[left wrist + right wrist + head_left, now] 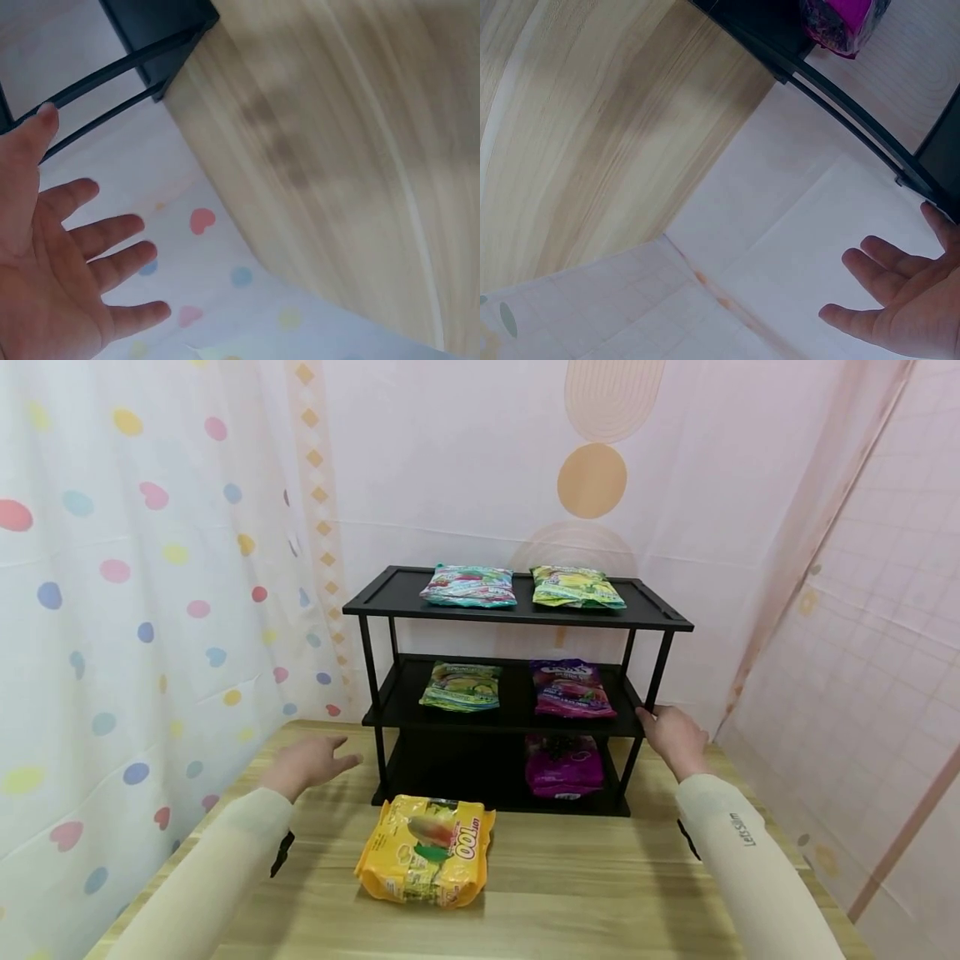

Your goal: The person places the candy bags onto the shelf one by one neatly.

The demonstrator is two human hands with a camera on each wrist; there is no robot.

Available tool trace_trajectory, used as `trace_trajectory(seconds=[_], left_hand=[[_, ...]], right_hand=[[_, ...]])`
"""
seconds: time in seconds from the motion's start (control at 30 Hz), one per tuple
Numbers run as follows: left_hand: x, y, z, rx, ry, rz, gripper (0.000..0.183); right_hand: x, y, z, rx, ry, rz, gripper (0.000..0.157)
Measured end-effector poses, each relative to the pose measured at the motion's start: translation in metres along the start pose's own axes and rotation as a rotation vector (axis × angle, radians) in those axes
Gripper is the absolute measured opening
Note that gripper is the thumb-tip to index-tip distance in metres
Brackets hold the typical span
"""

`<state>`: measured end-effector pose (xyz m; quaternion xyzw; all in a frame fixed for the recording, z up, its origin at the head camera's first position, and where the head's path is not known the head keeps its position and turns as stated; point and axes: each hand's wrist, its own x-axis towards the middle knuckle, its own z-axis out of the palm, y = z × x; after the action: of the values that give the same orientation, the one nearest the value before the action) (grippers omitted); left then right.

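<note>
A black three-tier rack (516, 693) stands on the wooden table. My right hand (675, 742) touches its right side at the middle shelf; in the right wrist view the fingers are spread, with one fingertip (930, 214) at the black frame. On the other side, my left hand (313, 763) hovers just left of the rack, its fingers apart and holding nothing. A yellow candy bag (426, 850) marked "100" lies in front of the rack. Teal (471, 587) and yellow-green (576, 587) bags lie on top. The middle shelf bears a green bag (462, 687) and a purple bag (572, 689).
On the bottom shelf, toward the right, sits a magenta bag (564, 770). Patterned curtains (150, 568) hang along the left, back and right of the table (570, 893). Bare wood shows around the yellow bag.
</note>
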<state>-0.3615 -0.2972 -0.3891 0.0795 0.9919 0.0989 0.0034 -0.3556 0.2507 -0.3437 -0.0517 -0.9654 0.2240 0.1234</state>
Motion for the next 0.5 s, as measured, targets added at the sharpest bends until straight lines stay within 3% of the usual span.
trace_trajectory(seconds=[0.5], left_hand=[[-0.003, 0.023, 0.021, -0.066, -0.132, 0.011, 0.089]], right_hand=[[0.001, 0.001, 0.001, 0.001, 0.008, 0.015, 0.054]])
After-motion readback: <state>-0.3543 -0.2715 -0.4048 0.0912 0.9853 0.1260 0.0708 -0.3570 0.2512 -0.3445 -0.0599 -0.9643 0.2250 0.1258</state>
